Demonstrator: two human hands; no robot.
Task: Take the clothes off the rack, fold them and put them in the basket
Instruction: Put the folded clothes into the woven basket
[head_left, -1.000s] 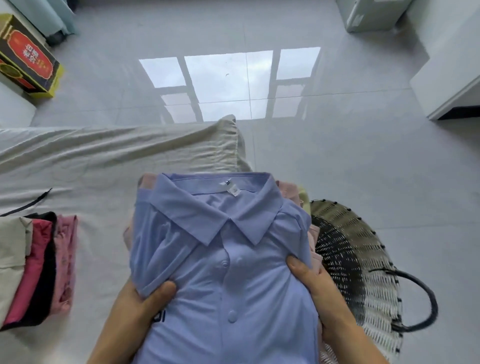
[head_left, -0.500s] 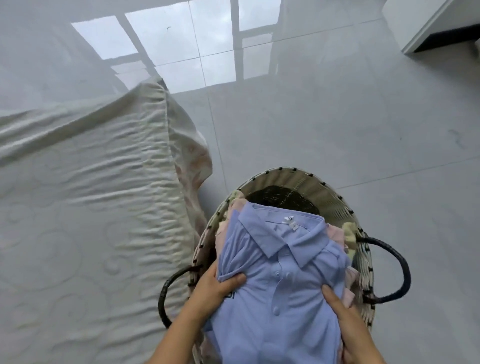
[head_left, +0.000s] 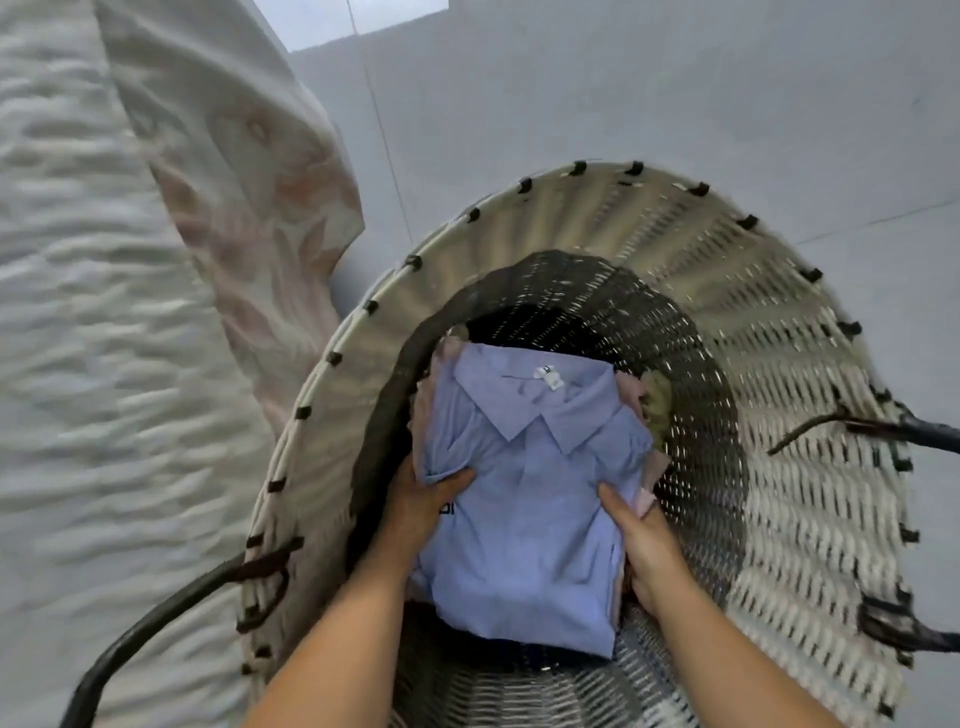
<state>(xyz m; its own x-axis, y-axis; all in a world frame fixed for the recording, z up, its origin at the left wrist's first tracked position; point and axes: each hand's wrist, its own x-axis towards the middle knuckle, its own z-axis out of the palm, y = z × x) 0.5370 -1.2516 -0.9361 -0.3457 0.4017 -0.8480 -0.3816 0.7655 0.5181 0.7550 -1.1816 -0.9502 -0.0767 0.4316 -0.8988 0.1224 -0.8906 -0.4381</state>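
Folded stack (head_left: 524, 499), previously above rim, now deep inside basket (head_left: 810, 467). Left hand (head_left: 421, 512) and right hand (head_left: 647, 540) clamped on stack's sides. Placement nearly complete; release pending.

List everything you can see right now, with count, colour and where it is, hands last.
folded shirt: one, light blue, collar up, inside the basket on top of the stack
folded clothes: several, pink and olive edges, under the shirt
basket: one, cream and black woven, dark handles, on the floor
sheet: one, white, left side
floor: grey tiles
left hand: gripping the shirt's left edge
right hand: gripping the stack's right edge
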